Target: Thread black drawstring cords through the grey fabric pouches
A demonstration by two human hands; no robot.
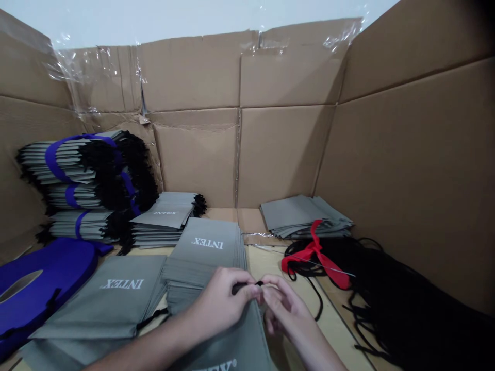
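Left hand (224, 296) and right hand (284, 304) pinch the black cord (259, 283) on a grey cloth bag (240, 337).
The bag is under them; grey bag piles (207, 239) crowd behind, flat blue roll (64, 265) left, black string heap (417, 304) right.

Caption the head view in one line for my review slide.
Left hand and right hand meet at a black cord by a gray pouch's corner, stacked INTEX pouches behind.

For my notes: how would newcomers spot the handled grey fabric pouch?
From the brown cardboard back wall, look to bottom centre. The bare left hand and right hand meet at the far corner of the grey fabric pouch. Unlike its stacked neighbours, it is held.
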